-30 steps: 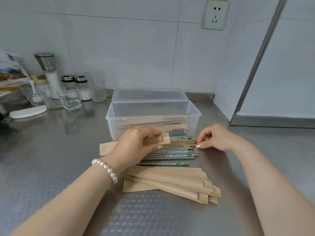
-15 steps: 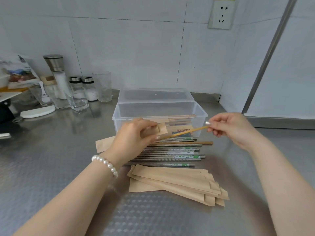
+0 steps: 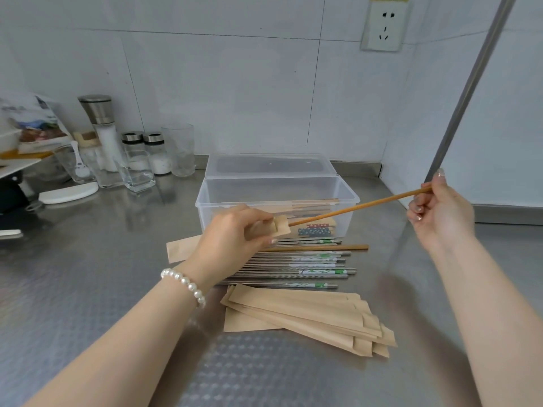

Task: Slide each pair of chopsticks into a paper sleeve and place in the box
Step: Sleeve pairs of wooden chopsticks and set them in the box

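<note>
A left hand (image 3: pixel 235 233) pinched the open end of a brown paper sleeve (image 3: pixel 188 250) above a steel worktop (image 3: pixel 88 289). The right hand (image 3: pixel 440 212), raised to the right, gripped a wooden chopstick (image 3: pixel 358 207) by its far end, the tip meeting the sleeve's mouth. A clear plastic box (image 3: pixel 277 201) stood just behind, with sleeved pairs inside. Loose chopsticks (image 3: pixel 305 264) lay in front of the box, and a pile of empty sleeves (image 3: pixel 305 315) lay nearer the person.
</note>
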Tool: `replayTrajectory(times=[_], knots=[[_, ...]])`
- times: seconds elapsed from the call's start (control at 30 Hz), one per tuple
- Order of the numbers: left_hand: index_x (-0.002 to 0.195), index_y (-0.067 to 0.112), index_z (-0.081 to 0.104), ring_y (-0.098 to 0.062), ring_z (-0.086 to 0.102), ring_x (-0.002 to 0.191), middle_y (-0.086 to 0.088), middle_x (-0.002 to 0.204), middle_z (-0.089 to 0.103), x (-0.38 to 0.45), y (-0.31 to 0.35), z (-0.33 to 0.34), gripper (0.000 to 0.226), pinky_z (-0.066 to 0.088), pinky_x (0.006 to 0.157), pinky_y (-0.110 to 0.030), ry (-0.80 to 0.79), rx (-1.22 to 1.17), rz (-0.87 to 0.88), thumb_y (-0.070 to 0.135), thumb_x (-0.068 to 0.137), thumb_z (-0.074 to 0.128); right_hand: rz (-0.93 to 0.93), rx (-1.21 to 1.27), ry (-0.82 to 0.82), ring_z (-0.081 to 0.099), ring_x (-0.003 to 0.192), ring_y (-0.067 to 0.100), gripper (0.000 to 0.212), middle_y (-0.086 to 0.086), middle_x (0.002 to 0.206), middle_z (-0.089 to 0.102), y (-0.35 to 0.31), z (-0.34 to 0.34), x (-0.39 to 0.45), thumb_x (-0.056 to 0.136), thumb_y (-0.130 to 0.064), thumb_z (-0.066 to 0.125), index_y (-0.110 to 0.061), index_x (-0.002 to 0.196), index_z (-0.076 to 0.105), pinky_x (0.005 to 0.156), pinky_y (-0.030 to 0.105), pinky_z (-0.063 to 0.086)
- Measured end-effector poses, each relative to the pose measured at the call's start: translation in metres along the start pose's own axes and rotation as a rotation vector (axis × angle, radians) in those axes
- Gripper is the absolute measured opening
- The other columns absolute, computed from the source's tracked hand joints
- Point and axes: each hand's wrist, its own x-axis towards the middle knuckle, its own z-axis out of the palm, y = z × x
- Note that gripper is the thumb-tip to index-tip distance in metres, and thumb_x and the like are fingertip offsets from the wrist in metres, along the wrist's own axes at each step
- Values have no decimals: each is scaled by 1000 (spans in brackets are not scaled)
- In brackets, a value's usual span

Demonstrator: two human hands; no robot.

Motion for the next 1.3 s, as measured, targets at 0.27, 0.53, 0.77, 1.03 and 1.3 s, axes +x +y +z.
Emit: replayTrajectory(times=[0.27, 0.53, 0.77, 1.03, 1.3], knots=[[106, 20, 66, -8, 49, 81, 14, 83, 54, 0, 0, 3, 37, 33, 69, -10, 6, 6, 22, 25, 71, 76, 12, 27, 36, 27, 34, 9, 34, -5, 36, 37, -4, 3, -4, 95, -30, 48, -13, 66, 43, 39, 19, 19], [107, 19, 66, -1, 49, 72, 11, 83, 60, 0, 3, 6, 37, 34, 68, -3, -5, -32, 71, 22, 72, 76, 6, -78, -44, 32, 34, 9, 33, -4, 35, 41, 6, 9, -8, 93, -31, 52, -12, 67, 47, 38, 16, 22], [103, 19, 69, -1, 54, 74, 10, 79, 60, 0, 4, 5, 33, 37, 68, -6, 2, -93, 68, 18, 71, 76, 249, -415, -378, 40, 32, 9, 23, 3, 40, 53, 14, 17, -22, 88, -24, 58, -5, 76, 60, 35, 13, 29], [103, 16, 69, -3, 52, 73, 9, 78, 58, 0, 7, 6, 36, 37, 69, -6, -34, -82, 96, 18, 69, 78, 291, -603, -620, 41, 33, 10, 27, 6, 44, 55, 17, 21, -32, 67, -25, 63, 0, 77, 66, 33, 16, 28], [104, 12, 69, -7, 54, 76, 6, 82, 59, -2, 10, 10, 37, 35, 72, -1, -57, -87, 118, 14, 68, 78, 311, -710, -795, 43, 33, 8, 24, 6, 47, 59, 29, 31, -46, 67, -24, 65, -2, 75, 70, 33, 15, 27]])
